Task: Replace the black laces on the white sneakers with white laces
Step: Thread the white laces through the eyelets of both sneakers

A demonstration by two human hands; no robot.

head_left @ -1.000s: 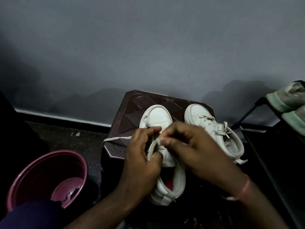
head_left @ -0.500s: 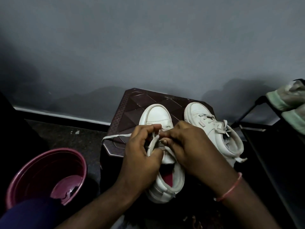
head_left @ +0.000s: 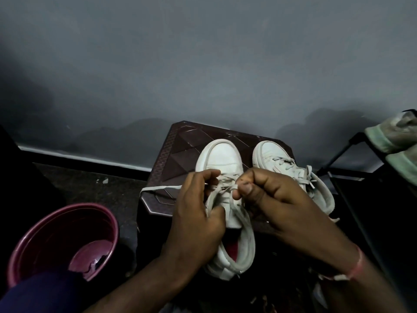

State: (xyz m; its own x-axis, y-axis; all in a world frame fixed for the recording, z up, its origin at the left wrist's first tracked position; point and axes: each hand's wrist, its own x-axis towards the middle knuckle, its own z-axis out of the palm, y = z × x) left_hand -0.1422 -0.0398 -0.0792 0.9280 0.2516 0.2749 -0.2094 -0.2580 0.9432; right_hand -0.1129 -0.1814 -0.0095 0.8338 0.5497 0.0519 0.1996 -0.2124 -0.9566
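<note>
Both grips were closed on the white lace [head_left: 225, 189] over the unfinished sneaker [head_left: 220, 158] at 12 o'clock on the stool [head_left: 180, 143], left hand [head_left: 198, 215] bracing the upper, right hand [head_left: 278, 199] pinching it taut, likely for threading.

Left grip [head_left: 198, 213] and right grip [head_left: 277, 199] are facing each other, backs upward, fingertips nearly meeting. The left fingers are curling over the white lace [head_left: 158, 188]. The right thumb and forefinger are pinching it. Both forearms are converging from behind the grips.
</note>
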